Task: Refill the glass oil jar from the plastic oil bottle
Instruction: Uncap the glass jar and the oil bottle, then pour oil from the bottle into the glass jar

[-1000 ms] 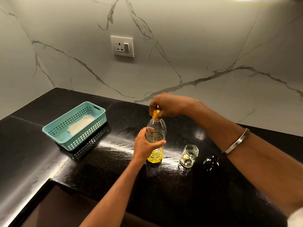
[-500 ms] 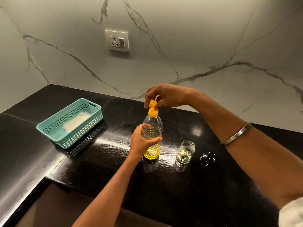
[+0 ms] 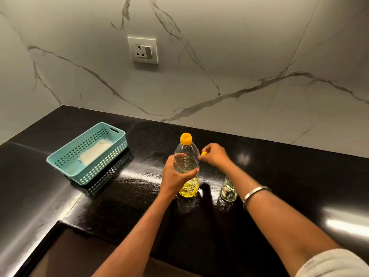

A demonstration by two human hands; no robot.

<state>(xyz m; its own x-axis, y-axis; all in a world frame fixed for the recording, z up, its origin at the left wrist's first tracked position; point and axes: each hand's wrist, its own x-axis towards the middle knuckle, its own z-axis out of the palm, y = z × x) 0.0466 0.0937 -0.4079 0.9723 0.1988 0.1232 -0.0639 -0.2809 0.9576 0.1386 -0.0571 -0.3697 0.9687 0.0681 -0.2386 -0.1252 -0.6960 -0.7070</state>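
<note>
A clear plastic oil bottle (image 3: 187, 156) stands upright on the black counter, yellow oil low in it, its yellow neck uncapped. My left hand (image 3: 175, 176) grips the bottle's middle. My right hand (image 3: 216, 156) is just right of the bottle, low near the counter, pinching the small yellow cap (image 3: 203, 153). The open glass oil jar (image 3: 228, 191) stands right of the bottle, partly hidden behind my right forearm.
A teal plastic basket (image 3: 85, 154) with a white cloth inside sits at the left of the black counter (image 3: 279, 176). A wall socket (image 3: 142, 49) is on the marble backsplash. The counter's front edge steps inward at lower left.
My right hand lifted the yellow cap off the bottle's neck and carried it down to the right of the bottle. My left hand kept its hold on the bottle.
</note>
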